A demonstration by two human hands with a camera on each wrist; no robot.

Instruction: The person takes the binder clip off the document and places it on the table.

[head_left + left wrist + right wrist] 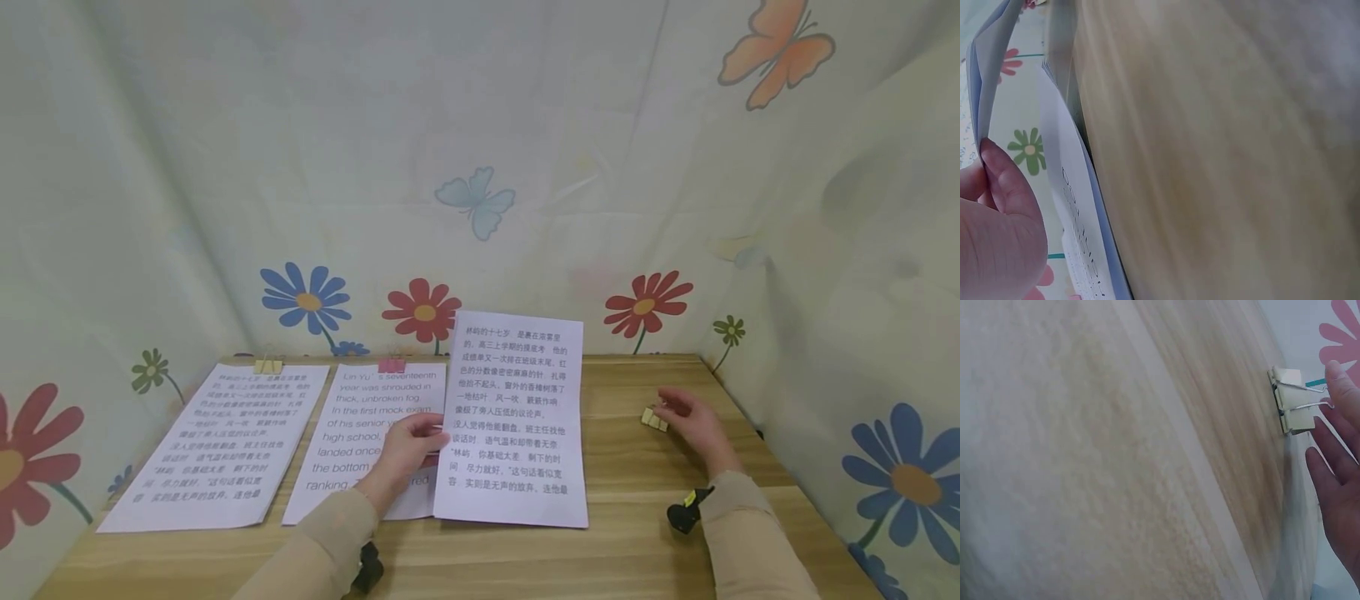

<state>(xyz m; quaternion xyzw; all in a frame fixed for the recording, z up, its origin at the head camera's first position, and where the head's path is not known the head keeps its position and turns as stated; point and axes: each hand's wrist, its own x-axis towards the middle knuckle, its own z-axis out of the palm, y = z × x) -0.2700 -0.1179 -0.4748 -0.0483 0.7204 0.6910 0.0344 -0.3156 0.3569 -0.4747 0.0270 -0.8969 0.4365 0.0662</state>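
Observation:
My left hand (408, 450) pinches the left edge of a stack of printed sheets (517, 417), tilted up from the table. In the left wrist view, the thumb and fingers meet at the edge of the bent sheets (991, 81). My right hand (693, 421) is at a pale yellow binder clip (654, 418) to the right of the stack. In the right wrist view, the thumb and fingertips are at the wire handles of the binder clip (1294, 403). No clip shows on the top edge of the held stack.
Two more printed stacks lie to the left: one with a yellow binder clip (267, 365) on its top edge, the other with a pink binder clip (392, 365). The wooden table (622, 542) ends at a flowered cloth backdrop (360, 208) behind and at both sides.

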